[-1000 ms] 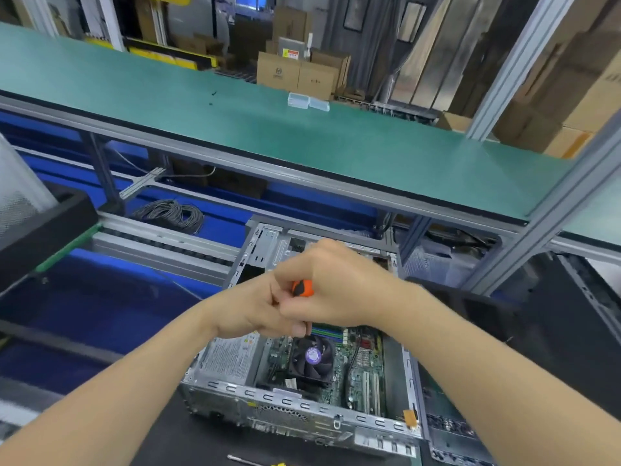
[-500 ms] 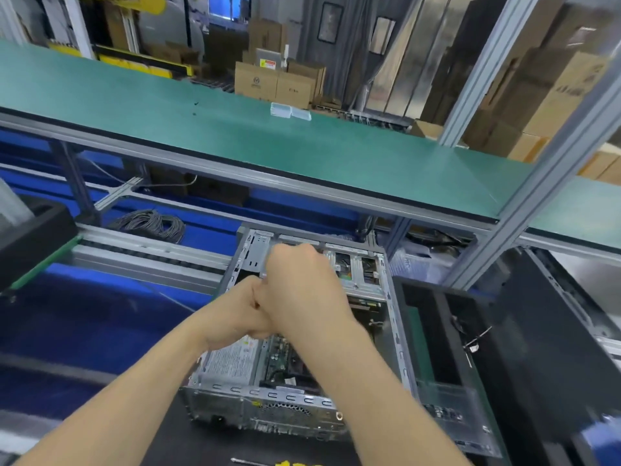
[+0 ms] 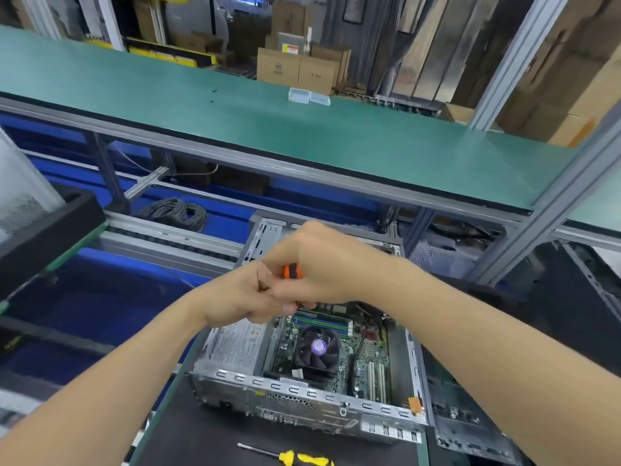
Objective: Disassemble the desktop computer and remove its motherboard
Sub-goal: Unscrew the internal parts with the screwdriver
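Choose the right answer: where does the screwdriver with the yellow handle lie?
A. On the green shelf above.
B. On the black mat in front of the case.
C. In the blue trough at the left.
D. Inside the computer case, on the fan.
B: the yellow-handled screwdriver lies on the black mat, just in front of the open computer case.

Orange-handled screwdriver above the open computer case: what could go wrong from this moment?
1. The right hand grips the orange-handled screwdriver with the left hand pressed against it, and its tip is hidden. A slip could drive it into the motherboard or the fan below.
2. The yellow screwdriver lies loose in front of the case, between the forearms; an arm might sweep it off.
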{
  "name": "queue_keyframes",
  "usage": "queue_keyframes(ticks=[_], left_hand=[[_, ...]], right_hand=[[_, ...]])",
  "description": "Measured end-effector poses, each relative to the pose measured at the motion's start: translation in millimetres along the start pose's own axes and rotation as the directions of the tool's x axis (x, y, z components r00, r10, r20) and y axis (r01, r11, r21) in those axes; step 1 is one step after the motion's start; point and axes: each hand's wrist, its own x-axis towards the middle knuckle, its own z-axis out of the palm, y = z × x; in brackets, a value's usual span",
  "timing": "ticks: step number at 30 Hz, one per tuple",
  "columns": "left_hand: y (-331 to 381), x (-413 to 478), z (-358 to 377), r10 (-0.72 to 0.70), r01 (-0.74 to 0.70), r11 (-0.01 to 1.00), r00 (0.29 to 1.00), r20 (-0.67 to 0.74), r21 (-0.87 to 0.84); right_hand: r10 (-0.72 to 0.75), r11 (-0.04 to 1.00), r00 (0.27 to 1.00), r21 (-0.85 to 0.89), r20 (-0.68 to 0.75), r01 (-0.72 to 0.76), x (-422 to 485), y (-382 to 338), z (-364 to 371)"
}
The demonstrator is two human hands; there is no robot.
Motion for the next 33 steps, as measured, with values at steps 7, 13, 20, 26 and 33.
queue_keyframes(ticks=[7, 13, 20, 26, 33], left_hand=[[-13, 2, -5, 0.067, -0.066, 0.997, 0.998, -0.004, 0.042], [-21, -3, -14, 0.116, -0.104, 0.988, 0.987, 0.110, -0.110], [-19, -10, -23, 0.116, -0.106, 0.990, 0.987, 0.113, -0.090], [-4, -9, -26, 0.071, -0.083, 0.995, 0.980, 0.184, 0.057], [-14, -7, -30, -0.058, 0.021, 0.977, 0.983, 0.173, 0.211]], right_hand=[[0.566, 0.799, 0.809, -0.133, -0.158, -0.586, 1, -40, 3], [0.452, 0.890, 0.889, -0.096, 0.074, -0.445, 8, -46, -5], [0.199, 0.975, 0.947, -0.153, 0.253, -0.163, 1, -44, -34], [0.168, 0.982, 0.934, -0.140, 0.316, -0.129, 1, -39, -48], [0.174, 0.960, 0.925, -0.269, 0.337, -0.082, -2, -24, -52]])
